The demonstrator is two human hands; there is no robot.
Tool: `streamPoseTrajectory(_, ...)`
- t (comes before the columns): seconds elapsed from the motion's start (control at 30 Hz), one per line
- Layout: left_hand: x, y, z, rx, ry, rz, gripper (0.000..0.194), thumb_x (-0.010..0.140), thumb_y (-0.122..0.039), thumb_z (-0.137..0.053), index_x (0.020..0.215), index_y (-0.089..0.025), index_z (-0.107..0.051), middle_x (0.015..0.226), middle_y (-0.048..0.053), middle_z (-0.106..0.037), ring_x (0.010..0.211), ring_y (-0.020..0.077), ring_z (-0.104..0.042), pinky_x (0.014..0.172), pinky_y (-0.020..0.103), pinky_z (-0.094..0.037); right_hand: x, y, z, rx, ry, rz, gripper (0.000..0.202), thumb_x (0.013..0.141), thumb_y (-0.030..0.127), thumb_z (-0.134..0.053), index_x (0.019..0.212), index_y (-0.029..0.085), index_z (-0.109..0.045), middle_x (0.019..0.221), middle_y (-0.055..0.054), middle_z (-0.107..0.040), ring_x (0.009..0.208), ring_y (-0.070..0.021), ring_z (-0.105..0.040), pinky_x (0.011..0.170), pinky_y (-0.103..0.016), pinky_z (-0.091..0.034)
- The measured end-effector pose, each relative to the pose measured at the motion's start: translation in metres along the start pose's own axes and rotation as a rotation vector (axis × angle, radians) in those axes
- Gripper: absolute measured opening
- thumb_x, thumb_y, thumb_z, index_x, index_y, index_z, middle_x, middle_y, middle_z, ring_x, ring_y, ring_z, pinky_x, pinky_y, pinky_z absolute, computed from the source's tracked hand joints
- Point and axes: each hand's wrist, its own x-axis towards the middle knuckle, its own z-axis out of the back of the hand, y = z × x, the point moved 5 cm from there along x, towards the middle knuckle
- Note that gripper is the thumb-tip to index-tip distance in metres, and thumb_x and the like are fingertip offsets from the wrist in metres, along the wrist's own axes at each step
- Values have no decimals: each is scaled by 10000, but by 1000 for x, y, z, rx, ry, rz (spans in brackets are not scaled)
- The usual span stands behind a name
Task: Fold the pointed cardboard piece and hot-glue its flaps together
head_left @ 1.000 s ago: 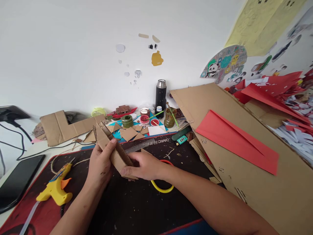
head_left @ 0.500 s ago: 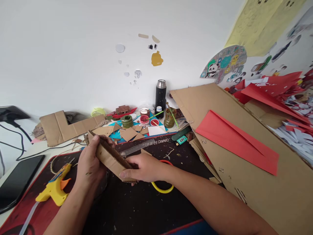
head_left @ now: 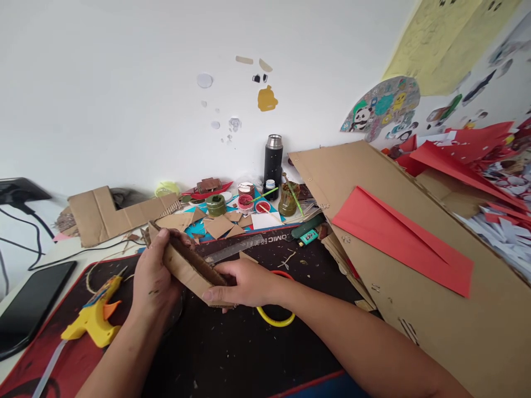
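Both hands hold a narrow, hollow cardboard piece [head_left: 188, 271] with raised side walls, tilted down to the right above the dark mat [head_left: 232, 359]. My left hand [head_left: 155, 271] grips its far left end, thumb on top. Around the near right end, my right hand [head_left: 243, 282] is closed, with the thumb pressed on the outer wall and fingers partly hidden behind it. Beneath the right wrist lies a red and yellow ring [head_left: 277, 323]. A clear ruler [head_left: 236, 249] rests behind the cardboard piece. Left of my left forearm is a yellow glue gun [head_left: 93, 320].
A large cardboard sheet [head_left: 398, 232] with folded red paper [head_left: 406, 243] leans on the right. Paint jars [head_left: 215, 205], cardboard scraps [head_left: 218, 226] and a black flask [head_left: 272, 160] stand along the wall. A phone [head_left: 35, 304] lies at the left, near a cable.
Almost nothing differs. The cardboard piece and both hands keep nearly the same place, with a very slight turn of the left hand and a small shift of the view.
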Motion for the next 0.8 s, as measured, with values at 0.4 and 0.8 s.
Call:
streamPoseTrajectory(0.4, -1, -2, -1, -84, -7, 22, 574, 708, -702, -913, 880, -194, -710, 724, -12, -691, 697, 164, -619, 668, 274, -566, 1, -6, -1, 67, 11, -34, 505, 923, 691, -768, 1085, 219, -693, 851, 4, -716, 640, -161, -698, 585, -239, -514)
streamPoseTrajectory(0.8, 0, 8, -4, -5, 68, 30, 629, 663, -766, -898, 970, -238, -752, 803, 10, -740, 750, 229, -704, 653, 345, -606, 0, 1, 4, 58, -43, -2, 468, 946, 639, -766, 1044, 186, -705, 816, 9, -700, 589, -130, -667, 577, -230, -492)
